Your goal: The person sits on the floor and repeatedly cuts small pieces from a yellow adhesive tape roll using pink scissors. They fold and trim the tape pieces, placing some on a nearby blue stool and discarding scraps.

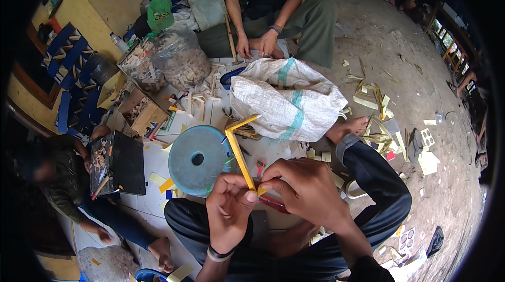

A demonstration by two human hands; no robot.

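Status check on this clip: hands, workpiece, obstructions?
Left grip and right grip pinching at lower end of yellow strip. Strip raised, bent sharply near top. Nothing visibly blocking; round blue platform close by.

Left fingers (229, 182) and right fingers (278, 186) pinch a bent yellow strip (239, 151)

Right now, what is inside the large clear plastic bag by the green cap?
Small brown wooden pieces show through the clear plastic bag; whatever lies deeper is covered.
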